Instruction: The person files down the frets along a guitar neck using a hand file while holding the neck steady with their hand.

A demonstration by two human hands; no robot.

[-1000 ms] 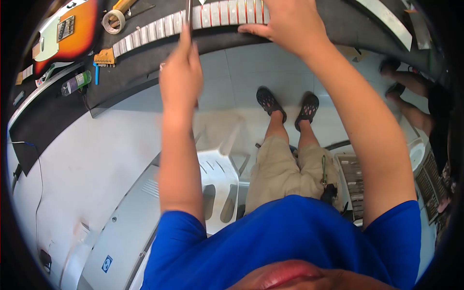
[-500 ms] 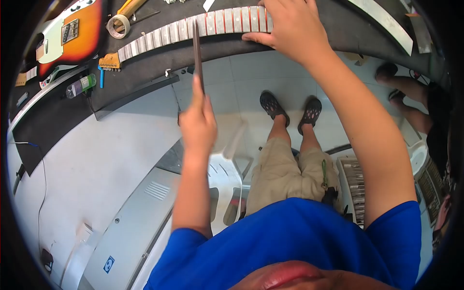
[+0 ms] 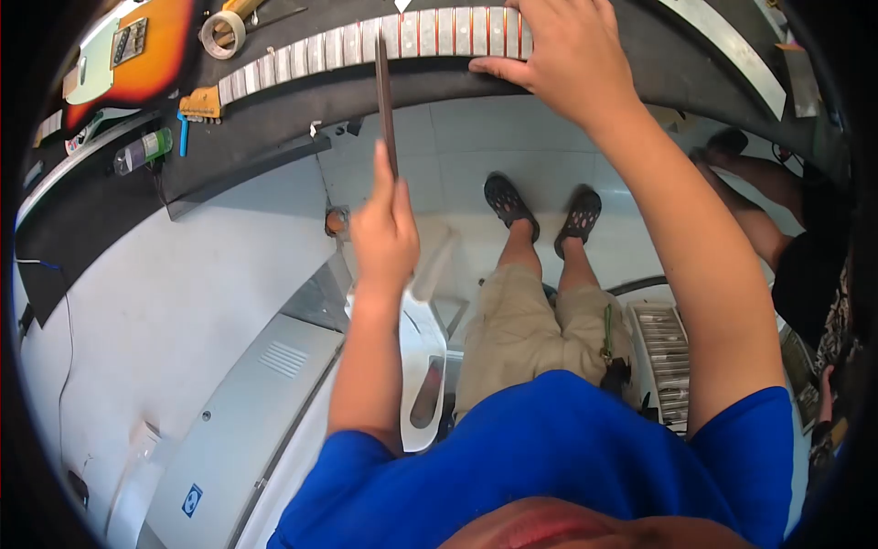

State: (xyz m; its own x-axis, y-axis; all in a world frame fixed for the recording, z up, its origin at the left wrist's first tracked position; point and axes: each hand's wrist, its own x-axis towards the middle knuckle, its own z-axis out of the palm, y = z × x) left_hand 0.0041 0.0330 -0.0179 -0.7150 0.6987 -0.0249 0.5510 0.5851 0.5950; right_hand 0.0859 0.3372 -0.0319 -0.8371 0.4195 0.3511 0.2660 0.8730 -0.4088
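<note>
A guitar neck [image 3: 325, 53] lies across the dark bench, its fretboard masked in pale strips between the frets. Reddish lines show along the frets towards its right end, and its orange-brown headstock [image 3: 202, 102] is at the left. My left hand [image 3: 389, 233] is closed on a long slim file [image 3: 386, 110], forefinger stretched along it. The file's far end lies over a fret near mid-neck. My right hand [image 3: 576, 59] grips the neck's right end, thumb on the near edge and fingers over the far side.
A sunburst guitar body [image 3: 137, 55], a tape roll [image 3: 222, 35] and a bottle [image 3: 144, 152] are at the left. A curved pale strip [image 3: 732, 50] lies at the right. Below are a white chair [image 3: 422, 366] and a tray of metal pieces [image 3: 663, 357]. Another person's legs [image 3: 754, 197] are at the right.
The view has shifted slightly. My left hand and the file appear a little further right, with the file over about the same part of the neck. My right hand keeps its grip.
</note>
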